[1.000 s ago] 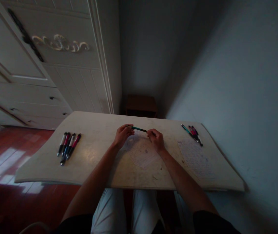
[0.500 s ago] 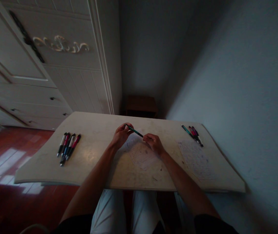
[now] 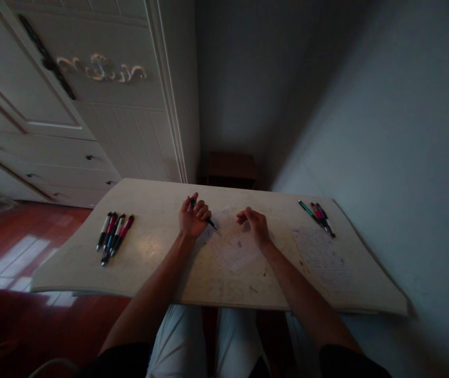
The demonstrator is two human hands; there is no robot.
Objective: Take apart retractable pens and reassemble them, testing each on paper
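Observation:
My left hand [image 3: 192, 216] grips a green pen [image 3: 209, 222] at the middle of a pale table [image 3: 157, 262], the pen's tip pointing down and right toward a small scribbled sheet of paper [image 3: 235, 251]. My right hand [image 3: 254, 224] rests over that sheet with its fingers loosely curled and apart, holding nothing. A gap separates the two hands.
Several pens [image 3: 114, 234] lie in a row at the table's left. A few more pens [image 3: 319, 214] lie at the far right, above a second written sheet [image 3: 322, 258]. A white wardrobe [image 3: 90, 105] stands left, a grey wall [image 3: 385, 131] right, a dark wooden stool [image 3: 230, 169] behind.
Both hands held the green pen between them before. My right hand has let go and drawn back; my left hand alone keeps the pen, now tilted tip-down.

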